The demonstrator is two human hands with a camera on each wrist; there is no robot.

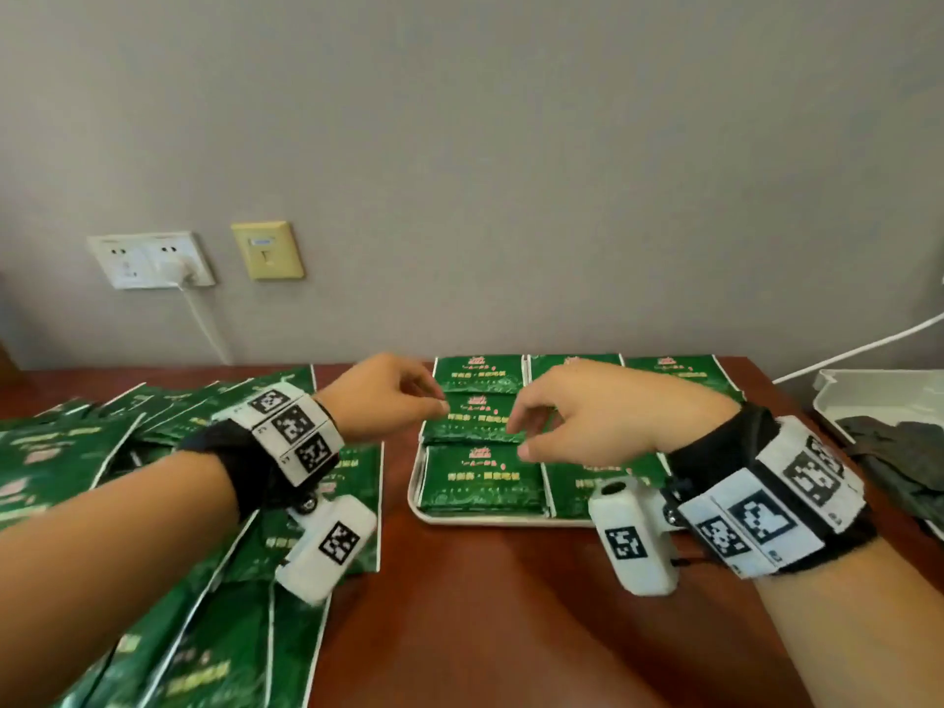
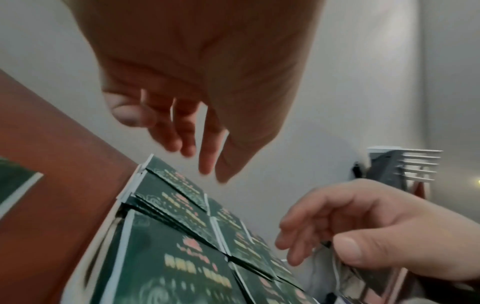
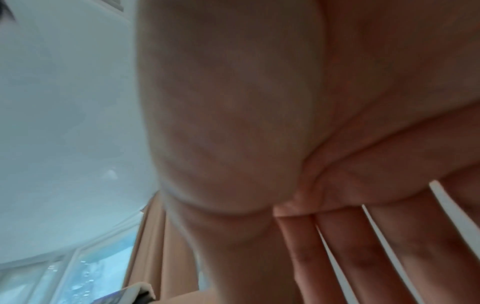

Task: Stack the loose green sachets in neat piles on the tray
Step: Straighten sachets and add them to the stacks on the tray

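Hovering over the shallow white plastic tray point(image 1: 415, 495), both hands hang with fingers loosely curled and, as far as the head view shows, holding nothing. The left hand point(image 1: 384, 397) and the right hand point(image 1: 582, 419) flank the middle pile of flat green foil sachets with gold print point(image 1: 477, 420) in the tray's left column, their fingertips close to its edges; whether they touch it I cannot tell. The left wrist view also shows that hand's fingers apart above the piles. The right wrist view shows only the palm and straight fingers.

Sachets already fill the tray in several piles, while a large loose heap of the same green sachets point(image 1: 76, 462) sprawls over the reddish-brown wooden worktop point(image 1: 485, 605) to the left.

The risk, as I judge it, lies in the slick foil: a nudge from either side could skew the middle pile or slide its top sachets onto the neighbouring piles, which sit just beside it. The left wrist's dangling white camera unit point(image 1: 327, 541) hangs near the loose heap and could drag sachets off it.
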